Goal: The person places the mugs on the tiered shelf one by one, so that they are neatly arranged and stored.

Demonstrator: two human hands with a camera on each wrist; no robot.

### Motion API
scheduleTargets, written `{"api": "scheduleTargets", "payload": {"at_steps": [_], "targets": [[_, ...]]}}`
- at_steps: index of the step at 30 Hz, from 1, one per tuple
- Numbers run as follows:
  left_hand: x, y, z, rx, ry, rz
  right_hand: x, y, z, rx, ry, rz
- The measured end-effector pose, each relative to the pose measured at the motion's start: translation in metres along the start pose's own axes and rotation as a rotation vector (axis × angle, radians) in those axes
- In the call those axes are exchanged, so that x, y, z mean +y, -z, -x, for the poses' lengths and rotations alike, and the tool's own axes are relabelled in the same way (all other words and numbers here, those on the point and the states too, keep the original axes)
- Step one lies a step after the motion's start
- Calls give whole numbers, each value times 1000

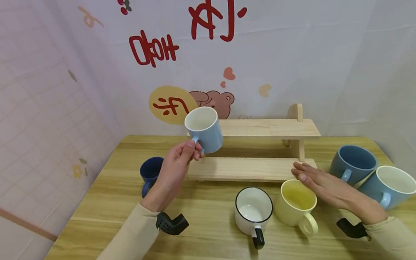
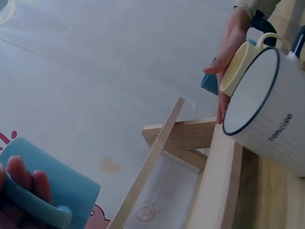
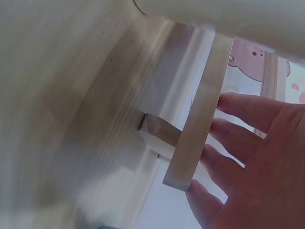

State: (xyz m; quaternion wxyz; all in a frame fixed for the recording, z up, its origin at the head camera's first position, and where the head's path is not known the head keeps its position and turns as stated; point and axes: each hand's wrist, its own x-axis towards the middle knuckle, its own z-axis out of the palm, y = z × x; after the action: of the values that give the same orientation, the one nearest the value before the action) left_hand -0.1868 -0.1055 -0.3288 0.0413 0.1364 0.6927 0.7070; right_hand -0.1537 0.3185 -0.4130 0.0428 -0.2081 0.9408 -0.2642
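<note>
A light blue mug (image 1: 210, 136) with a white inside hangs in the air before the left end of a two-tier wooden rack (image 1: 248, 167). My left hand (image 1: 180, 157) grips it by the handle; the left wrist view shows fingers curled through that handle. With fingers straight, my right hand (image 1: 324, 184) touches the front edge of the rack's lower shelf near its right end, as the right wrist view (image 3: 257, 152) confirms through the fingertips against the board. Just left of that hand stands a yellow mug (image 1: 293, 209), beside a white mug with a black rim (image 1: 251, 219).
Behind my left wrist is a dark blue mug (image 1: 151, 168) on the wooden table (image 1: 101, 222). At the right stand a grey-blue mug (image 1: 352, 165) and a light blue mug (image 1: 388, 192), close together. A printed cloth wall (image 1: 296, 35) rises behind the rack.
</note>
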Motion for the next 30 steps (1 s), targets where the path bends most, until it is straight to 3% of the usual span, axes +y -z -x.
{"api": "scheduleTargets", "payload": {"at_steps": [14,20,30], "targets": [[6,-16,-52,18,-82,-68,-2,0,-1,13,10,0],[1,-23,-68,51,-61,-81,-1,-2,1,11,7,-2],[-5,-30,-81,67,-21,-99,0,-2,-1,10,9,1]]}}
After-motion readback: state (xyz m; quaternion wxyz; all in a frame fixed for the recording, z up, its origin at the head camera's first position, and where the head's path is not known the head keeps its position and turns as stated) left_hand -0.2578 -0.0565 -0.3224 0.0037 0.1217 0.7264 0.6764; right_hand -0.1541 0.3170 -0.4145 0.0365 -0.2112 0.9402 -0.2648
